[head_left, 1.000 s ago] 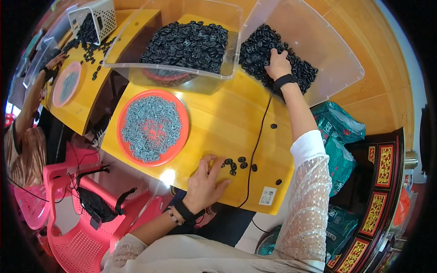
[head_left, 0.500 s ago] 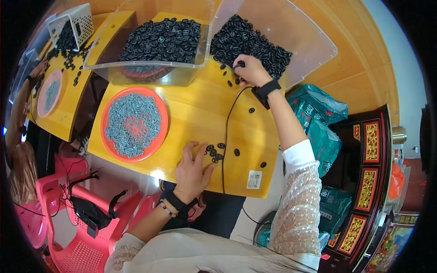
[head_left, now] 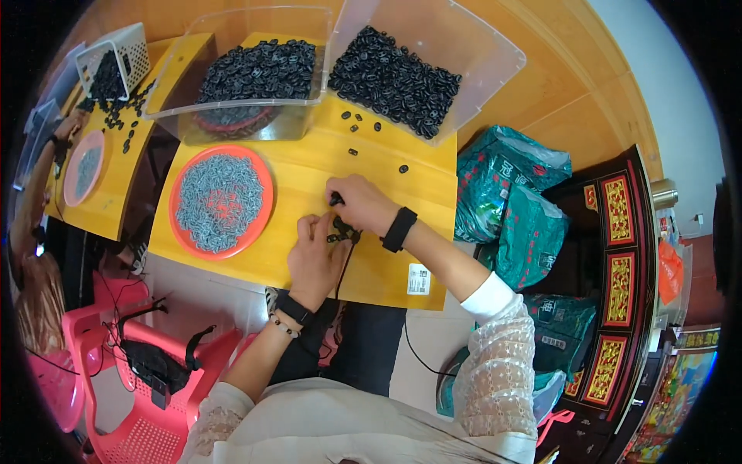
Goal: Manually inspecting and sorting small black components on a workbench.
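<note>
My right hand (head_left: 363, 206) is closed around a black handle-like tool (head_left: 336, 199), most of it hidden in the fist. It is low over the table, just beside my left hand (head_left: 311, 259). The left thumb and forefinger close on a small black oval piece (head_left: 332, 238). More black oval pieces (head_left: 345, 230) lie under and beside the hands, partly covered. A black cord (head_left: 340, 278) runs from under the right hand over the table's near edge. Left of the hands, a round orange-red tray (head_left: 267, 203) holds many grey screws (head_left: 220, 185).
Two clear plastic bins (head_left: 232, 105) of black pieces stand at the back; loose pieces (head_left: 403, 168) lie before them. Green bags (head_left: 533, 232) and a dark carved cabinet (head_left: 610, 309) are to the right. A pink chair (head_left: 147, 417) is at left. Another person's hand (head_left: 71, 124) works at the neighbouring table.
My right hand has come from the right-hand bin toward me and left, beside my left hand. My left hand has drawn its fingers in around the pieces. The view has shifted slightly.
</note>
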A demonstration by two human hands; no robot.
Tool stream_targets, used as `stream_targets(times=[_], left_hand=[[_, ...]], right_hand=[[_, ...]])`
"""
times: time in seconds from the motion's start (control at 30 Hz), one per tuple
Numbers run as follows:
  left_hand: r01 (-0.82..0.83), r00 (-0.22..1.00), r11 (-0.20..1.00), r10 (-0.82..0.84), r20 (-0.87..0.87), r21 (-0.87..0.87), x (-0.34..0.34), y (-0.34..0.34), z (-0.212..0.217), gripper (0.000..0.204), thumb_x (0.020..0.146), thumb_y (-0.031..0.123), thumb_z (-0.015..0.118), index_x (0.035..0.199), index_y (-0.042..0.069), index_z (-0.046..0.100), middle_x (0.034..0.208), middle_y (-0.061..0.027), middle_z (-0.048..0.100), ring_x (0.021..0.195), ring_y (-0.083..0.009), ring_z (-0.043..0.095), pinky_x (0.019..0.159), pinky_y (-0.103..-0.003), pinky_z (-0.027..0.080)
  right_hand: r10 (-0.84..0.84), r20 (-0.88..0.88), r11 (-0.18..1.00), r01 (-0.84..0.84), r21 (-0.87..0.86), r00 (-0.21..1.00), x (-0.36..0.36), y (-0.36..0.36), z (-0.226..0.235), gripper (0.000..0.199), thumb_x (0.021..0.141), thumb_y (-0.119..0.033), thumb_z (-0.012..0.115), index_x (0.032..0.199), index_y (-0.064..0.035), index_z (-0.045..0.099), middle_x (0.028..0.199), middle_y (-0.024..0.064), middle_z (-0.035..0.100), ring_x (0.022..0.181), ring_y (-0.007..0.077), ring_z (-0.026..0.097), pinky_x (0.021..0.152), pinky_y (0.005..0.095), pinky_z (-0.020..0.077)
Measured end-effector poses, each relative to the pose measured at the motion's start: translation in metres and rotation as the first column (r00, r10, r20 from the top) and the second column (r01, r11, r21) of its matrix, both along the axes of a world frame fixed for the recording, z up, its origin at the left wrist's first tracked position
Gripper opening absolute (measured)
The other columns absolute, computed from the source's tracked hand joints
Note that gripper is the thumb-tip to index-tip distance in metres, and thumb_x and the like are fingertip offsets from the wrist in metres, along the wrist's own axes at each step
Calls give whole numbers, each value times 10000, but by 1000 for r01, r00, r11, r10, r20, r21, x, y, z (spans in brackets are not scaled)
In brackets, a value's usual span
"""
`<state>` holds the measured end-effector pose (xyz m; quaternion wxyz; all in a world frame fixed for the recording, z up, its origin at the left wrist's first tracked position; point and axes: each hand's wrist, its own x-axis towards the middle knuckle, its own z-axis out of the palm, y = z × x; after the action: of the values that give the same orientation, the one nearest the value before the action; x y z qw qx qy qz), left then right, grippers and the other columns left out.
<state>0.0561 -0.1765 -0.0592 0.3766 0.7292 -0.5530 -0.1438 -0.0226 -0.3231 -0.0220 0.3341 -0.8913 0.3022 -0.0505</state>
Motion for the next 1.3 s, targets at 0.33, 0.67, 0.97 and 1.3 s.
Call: stream_targets(times=[0.33,0.67,0.97,1.3], left_hand=[[-37,995,998,32,-98,-52,2,0,-3,554,758,104,656,1265,65,436,1052,-148,462,847,-358,579,654,-415,507],[8,972,998,-23,-235,-64,6,7,-8,539,755,52,645,1250,21,435,1071,-185,450,850,-379,572,674,-415,502],[32,977,997,-45,-209,-69,4,10,-8,451,742,28,607,1180,16,499,1085,-180,451,854,-382,574,699,-421,499],[29,976,988,-61,-209,-153,5,13,-11,450,740,-36,579,1182,10,508,1046,-153,467,678,-242,562,597,-319,483]], right_hand=[[51,-134,978,-77,-193,990,1,21,14,149,775,-103,603,902,-78,677,826,124,648,857,335,573,723,413,484],[-63,-71,958,40,-283,995,8,18,19,188,800,-112,578,937,-74,702,854,157,662,831,311,627,724,415,490],[-101,-121,967,69,-243,988,12,12,16,135,752,-182,666,750,-51,699,750,151,658,729,323,636,676,412,503],[-122,-50,983,113,-147,991,7,-1,13,253,757,-276,655,690,-34,686,681,143,646,659,335,625,639,414,499]])
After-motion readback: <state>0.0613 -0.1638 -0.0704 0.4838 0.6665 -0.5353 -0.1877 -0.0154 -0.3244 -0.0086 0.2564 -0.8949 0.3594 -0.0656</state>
